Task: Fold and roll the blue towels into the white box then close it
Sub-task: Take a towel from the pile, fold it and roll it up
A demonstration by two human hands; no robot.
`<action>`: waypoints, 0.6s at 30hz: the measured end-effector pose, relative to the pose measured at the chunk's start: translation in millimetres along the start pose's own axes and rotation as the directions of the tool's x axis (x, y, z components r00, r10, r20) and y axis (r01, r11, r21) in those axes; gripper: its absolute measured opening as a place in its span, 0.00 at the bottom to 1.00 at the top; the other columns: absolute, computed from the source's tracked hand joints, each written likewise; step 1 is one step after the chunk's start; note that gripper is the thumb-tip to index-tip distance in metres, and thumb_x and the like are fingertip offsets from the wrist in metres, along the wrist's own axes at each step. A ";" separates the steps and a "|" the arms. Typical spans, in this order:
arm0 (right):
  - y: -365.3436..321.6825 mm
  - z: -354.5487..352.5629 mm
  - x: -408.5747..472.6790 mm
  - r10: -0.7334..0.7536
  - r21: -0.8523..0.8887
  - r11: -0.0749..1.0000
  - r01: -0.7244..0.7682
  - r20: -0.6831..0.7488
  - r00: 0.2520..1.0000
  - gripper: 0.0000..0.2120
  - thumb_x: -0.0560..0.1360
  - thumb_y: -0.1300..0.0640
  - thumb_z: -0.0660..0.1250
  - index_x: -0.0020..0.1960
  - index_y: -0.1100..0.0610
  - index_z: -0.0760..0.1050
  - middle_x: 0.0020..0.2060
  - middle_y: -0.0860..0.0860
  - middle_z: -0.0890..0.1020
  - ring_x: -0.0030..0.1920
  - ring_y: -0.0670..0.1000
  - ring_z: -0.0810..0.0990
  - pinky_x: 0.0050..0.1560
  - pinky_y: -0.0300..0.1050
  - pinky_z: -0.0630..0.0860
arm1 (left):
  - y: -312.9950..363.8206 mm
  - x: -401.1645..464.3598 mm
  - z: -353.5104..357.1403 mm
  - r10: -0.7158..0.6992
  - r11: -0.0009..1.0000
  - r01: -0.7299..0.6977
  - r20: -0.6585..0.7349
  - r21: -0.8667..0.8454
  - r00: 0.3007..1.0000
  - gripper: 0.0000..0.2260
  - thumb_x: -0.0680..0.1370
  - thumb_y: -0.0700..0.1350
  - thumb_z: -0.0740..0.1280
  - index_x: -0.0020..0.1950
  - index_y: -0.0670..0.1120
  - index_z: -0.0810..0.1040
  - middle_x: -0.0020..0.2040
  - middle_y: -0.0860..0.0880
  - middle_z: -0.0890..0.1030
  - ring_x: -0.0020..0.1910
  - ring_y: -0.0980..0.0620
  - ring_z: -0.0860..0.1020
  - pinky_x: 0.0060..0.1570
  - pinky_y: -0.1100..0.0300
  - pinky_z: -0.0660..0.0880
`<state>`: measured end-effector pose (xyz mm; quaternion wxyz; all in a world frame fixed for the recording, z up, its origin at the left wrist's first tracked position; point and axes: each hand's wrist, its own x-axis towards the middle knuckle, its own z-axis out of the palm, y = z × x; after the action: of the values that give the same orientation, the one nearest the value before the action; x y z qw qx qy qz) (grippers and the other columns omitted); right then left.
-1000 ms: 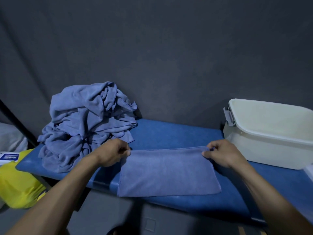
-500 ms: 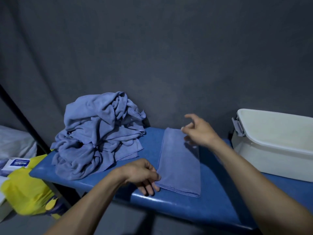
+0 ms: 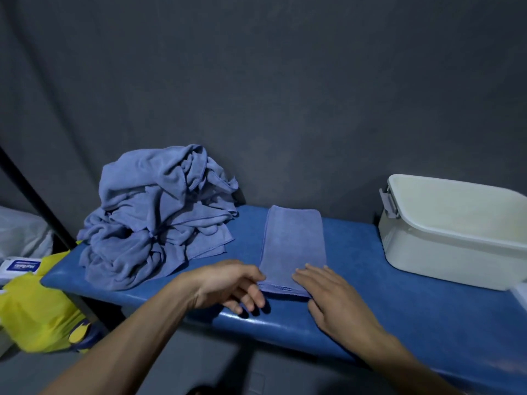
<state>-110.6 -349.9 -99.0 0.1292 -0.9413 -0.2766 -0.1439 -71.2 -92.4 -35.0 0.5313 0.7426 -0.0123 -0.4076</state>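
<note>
Left hand (image 3: 228, 286): forearm reaching in low, fingers loosely spread, tips at the near left corner of the folded blue towel (image 3: 293, 246). Right hand (image 3: 336, 300): flat, open, fingertips resting on the towel's near right edge. Towel lies lengthwise on blue bench (image 3: 399, 303), between crumpled towel pile (image 3: 154, 218) and open white box (image 3: 456, 232).

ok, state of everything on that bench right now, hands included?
Folded blue cloth towel: flat narrow strip on the padded blue bench, not rolled.
Pile of loose blue towels: crumpled, unfolded.
White plastic box: open, no towels visible inside.
Left hand: fingers at the strip's near-left corner.
Right hand: flat on the strip's near end.
</note>
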 end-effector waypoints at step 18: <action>15.4 -24.4 -8.5 0.113 0.257 0.962 -0.093 -0.065 0.991 0.10 0.78 0.49 0.65 0.56 0.47 0.82 0.42 0.40 0.84 0.39 0.39 0.81 0.41 0.40 0.78 | -47.7 29.6 -0.1 0.844 0.132 -0.364 0.088 0.922 0.530 0.13 0.78 0.45 0.64 0.62 0.55 0.78 0.56 0.58 0.82 0.52 0.51 0.81 0.52 0.57 0.77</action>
<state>-113.7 -374.4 -81.9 0.2664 -0.9238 -0.2380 -0.1378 -71.2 -84.9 -90.7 0.1796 0.8901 -0.4025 0.1162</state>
